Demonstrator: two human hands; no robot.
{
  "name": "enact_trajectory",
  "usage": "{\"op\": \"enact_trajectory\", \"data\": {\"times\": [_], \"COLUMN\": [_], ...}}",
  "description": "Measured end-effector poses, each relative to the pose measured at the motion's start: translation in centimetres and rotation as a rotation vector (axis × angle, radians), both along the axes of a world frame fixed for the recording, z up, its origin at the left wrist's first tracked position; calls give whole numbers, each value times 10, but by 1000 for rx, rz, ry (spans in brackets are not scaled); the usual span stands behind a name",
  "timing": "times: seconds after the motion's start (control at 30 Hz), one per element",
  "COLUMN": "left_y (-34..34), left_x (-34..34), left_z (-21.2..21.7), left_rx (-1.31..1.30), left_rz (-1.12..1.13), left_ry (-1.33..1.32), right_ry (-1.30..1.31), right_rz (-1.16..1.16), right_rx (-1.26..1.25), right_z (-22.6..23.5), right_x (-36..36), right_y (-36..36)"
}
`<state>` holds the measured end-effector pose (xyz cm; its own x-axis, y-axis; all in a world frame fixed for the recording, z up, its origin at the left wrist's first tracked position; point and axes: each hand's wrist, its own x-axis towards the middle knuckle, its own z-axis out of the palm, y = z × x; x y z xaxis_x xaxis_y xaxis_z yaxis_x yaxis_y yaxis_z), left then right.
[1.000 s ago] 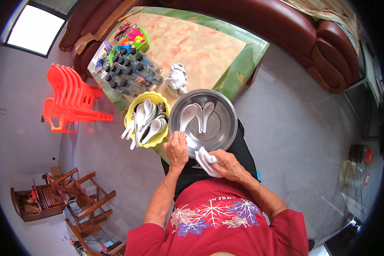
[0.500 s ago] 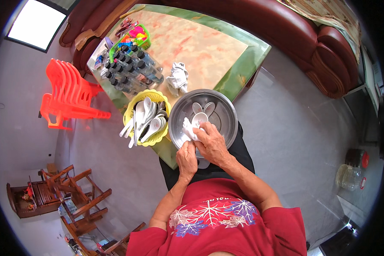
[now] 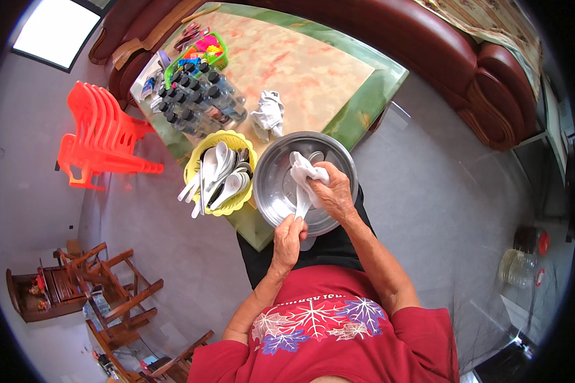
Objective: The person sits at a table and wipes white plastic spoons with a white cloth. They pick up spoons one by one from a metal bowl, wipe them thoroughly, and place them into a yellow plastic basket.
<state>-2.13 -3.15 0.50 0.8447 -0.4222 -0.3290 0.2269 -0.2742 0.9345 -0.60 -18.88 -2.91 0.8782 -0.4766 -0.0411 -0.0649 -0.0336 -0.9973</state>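
My left hand (image 3: 289,241) grips the handle end of a white soup spoon (image 3: 302,203), whose bowl points away from me. A white cloth (image 3: 305,170) is wrapped over the spoon's bowl, and my right hand (image 3: 334,193) is closed on that cloth. Both hands are over the near part of a round metal basin (image 3: 266,191). Inside the basin another spoon (image 3: 315,156) shows partly behind the cloth; the rest is hidden. To the left, a yellow scalloped basket (image 3: 250,150) holds several white spoons (image 3: 217,167), handles leaning over its near left rim.
Beyond the basin a crumpled white cloth (image 3: 269,113) lies on the marble-topped table (image 3: 313,57). Several black-capped bottles (image 3: 201,102) and a green basket (image 3: 218,59) stand at its far left. Stacked red plastic chairs (image 3: 102,137) are on the left. A dark red sofa (image 3: 421,38) lines the back.
My right hand and the cloth have shifted up and right, now covering the spoon's bowl. The left hand has moved slightly right with the handle, which now shows more.
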Motion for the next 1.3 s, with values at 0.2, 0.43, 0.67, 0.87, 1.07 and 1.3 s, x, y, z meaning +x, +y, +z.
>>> {"op": "enact_trajectory", "data": {"times": [0.2,0.43,0.67,0.87,1.07,1.3], "left_y": [-5,-5,-2,-6,-2,-2], "left_x": [23,20,15,7,15,4], "left_z": [11,9,5,-6,-1,-30], "left_rx": [-398,-366,-187,-186,-404,-439], "left_rz": [69,159,-33,31,139,213], "left_ry": [672,482,48,39,636,265], "right_ry": [-23,-213,-329,-184,-3,-274], "right_rz": [23,95,303,139,204,205], "right_rx": [-140,-573,-650,58,542,-404], "right_z": [20,29,30,33,24,55], "right_x": [-3,-21,-15,8,4,-27], "right_y": [8,23,15,6,18,50]}}
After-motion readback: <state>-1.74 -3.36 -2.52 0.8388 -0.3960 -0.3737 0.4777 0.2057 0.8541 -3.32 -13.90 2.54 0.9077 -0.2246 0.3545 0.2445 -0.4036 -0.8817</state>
